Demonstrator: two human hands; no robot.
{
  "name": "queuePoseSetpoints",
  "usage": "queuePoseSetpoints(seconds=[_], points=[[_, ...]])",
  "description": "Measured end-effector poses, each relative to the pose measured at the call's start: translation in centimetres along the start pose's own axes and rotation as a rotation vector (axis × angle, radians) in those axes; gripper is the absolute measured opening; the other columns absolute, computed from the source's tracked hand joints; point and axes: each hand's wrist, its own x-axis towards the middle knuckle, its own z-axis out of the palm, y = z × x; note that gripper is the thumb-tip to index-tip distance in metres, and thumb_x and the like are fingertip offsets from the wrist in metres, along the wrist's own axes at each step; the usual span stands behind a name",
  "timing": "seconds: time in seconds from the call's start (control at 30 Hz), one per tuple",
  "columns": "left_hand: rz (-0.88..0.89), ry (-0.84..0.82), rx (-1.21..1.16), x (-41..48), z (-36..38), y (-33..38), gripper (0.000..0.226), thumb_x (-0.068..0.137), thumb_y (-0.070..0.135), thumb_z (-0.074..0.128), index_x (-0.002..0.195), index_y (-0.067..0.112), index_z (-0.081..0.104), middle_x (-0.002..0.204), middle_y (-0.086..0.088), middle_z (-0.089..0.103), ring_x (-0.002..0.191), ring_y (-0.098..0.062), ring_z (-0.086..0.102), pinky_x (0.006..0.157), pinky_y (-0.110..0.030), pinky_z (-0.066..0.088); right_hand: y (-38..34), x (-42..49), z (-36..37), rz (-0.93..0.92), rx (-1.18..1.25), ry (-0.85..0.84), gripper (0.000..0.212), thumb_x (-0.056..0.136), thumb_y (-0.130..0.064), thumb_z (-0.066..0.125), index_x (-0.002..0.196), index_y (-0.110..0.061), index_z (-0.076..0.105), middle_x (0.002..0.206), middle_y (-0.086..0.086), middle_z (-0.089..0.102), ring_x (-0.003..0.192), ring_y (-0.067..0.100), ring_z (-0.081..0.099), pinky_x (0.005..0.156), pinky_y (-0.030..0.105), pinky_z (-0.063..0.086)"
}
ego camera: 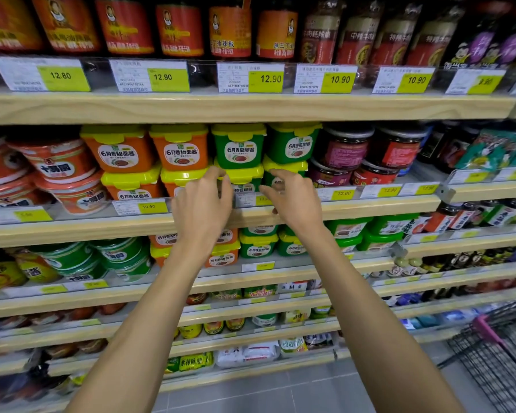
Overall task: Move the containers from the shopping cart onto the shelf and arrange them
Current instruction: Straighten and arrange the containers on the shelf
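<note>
The shelf (370, 208) fills the view, with the shopping cart (507, 362) at the near right. The left hand (203, 201) and right hand (294, 198), fingers loosely curled, flank a green tub (245, 180) in the bottom layer of the shelf's stacked row. I cannot tell whether either grips it.

Green yellow-lidded containers (239, 147), stacked two-high on shelf (370, 205) — labels forward

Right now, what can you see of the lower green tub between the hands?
The lower green tub is squarish plastic with a yellow lid and a white label. It stands upright on the shelf, an identical tub stacked on it. The left hand touches its left edge, the right hand is at its right; a grip is unclear. A price rail hides its base.
</note>
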Motion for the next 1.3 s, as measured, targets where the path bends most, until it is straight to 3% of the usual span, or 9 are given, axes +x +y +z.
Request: queuePoseSetpoints(seconds=[0.1, 0.3, 0.4, 0.6, 0.77, 1.0, 1.3], points=[[0.08, 0.004, -0.01, 0.0, 0.0, 1.5, 0.028, 0.101, 0.037, 0.048, 0.115, 0.021, 0.065, 0.081, -0.001, 0.074, 0.073, -0.032, 0.069, 0.057, -0.036, 0.05, 0.8, -0.5, -1.3, 0.019, -0.119, 0.05, 0.046, 0.093, -0.044, 0.064, 0.134, -0.023, 0.062, 0.108, 0.006, 0.074, 0.103, 0.03, 0.068, 0.08, 0.043, 0.056], [0.151, -0.11, -0.043, 0.2, 2.3, 4.8, 0.032, 0.1, 0.038, 0.05, 0.123, 0.018, 0.061, 0.092, -0.002, 0.076, 0.084, -0.033, 0.07, 0.061, -0.037, 0.051, 3.1, -0.3, -4.2, 0.051, -0.225, 0.154, 0.042, 0.093, -0.045, 0.064, 0.127, -0.019, 0.063, 0.106, 0.007, 0.074, 0.101, 0.032, 0.067, 0.075, 0.04, 0.055], [0.153, -0.094, 0.009, 0.6, 3.6, 6.3, 0.033, 0.101, 0.038, 0.049, 0.124, 0.018, 0.06, 0.094, -0.004, 0.075, 0.086, -0.034, 0.069, 0.058, -0.034, 0.04, 4.2, 0.5, -5.3, 0.044, -0.192, 0.163, 0.047, 0.094, -0.043, 0.063, 0.134, -0.019, 0.06, 0.115, 0.009, 0.072, 0.108, 0.033, 0.066, 0.08, 0.04, 0.052], [0.082, -0.033, 0.092, 1.8, 5.3, 8.5, 0.039, 0.102, 0.042, 0.049, 0.126, 0.013, 0.06, 0.091, -0.013, 0.073, 0.083, -0.037, 0.069, 0.057, -0.035, 0.043, 5.5, 3.3, -5.6, 0.021, -0.023, 0.084, 0.055, 0.095, -0.046, 0.061, 0.14, -0.015, 0.053, 0.124, 0.012, 0.069, 0.115, 0.036, 0.063, 0.089, 0.044, 0.053], [-0.015, 0.005, 0.167, 2.5, 6.1, 9.9, 0.037, 0.102, 0.041, 0.051, 0.12, 0.01, 0.06, 0.089, -0.018, 0.07, 0.082, -0.042, 0.068, 0.056, -0.036, 0.041, 6.2, 4.9, -4.8, -0.024, 0.077, 0.042, 0.045, 0.096, -0.042, 0.06, 0.132, -0.014, 0.055, 0.115, 0.013, 0.07, 0.107, 0.039, 0.065, 0.083, 0.047, 0.054], [-0.078, 0.013, 0.147, 2.4, 6.6, 11.0, 0.029, 0.101, 0.036, 0.053, 0.103, 0.008, 0.061, 0.087, -0.018, 0.067, 0.079, -0.041, 0.066, 0.059, -0.048, 0.055, 6.5, 5.7, -4.0, -0.047, 0.145, 0.03, 0.035, 0.096, -0.041, 0.061, 0.117, -0.013, 0.063, 0.103, 0.011, 0.073, 0.098, 0.037, 0.068, 0.075, 0.044, 0.056], [-0.131, 0.002, 0.176, 3.3, 6.8, 10.0, 0.028, 0.102, 0.028, 0.053, 0.089, 0.007, 0.065, 0.083, -0.02, 0.067, 0.081, -0.042, 0.066, 0.059, -0.039, 0.045, 5.4, 5.4, -4.0, -0.029, 0.074, 0.097, 0.032, 0.095, -0.04, 0.064, 0.114, -0.014, 0.062, 0.097, 0.01, 0.073, 0.094, 0.037, 0.068, 0.066, 0.034, 0.043]])
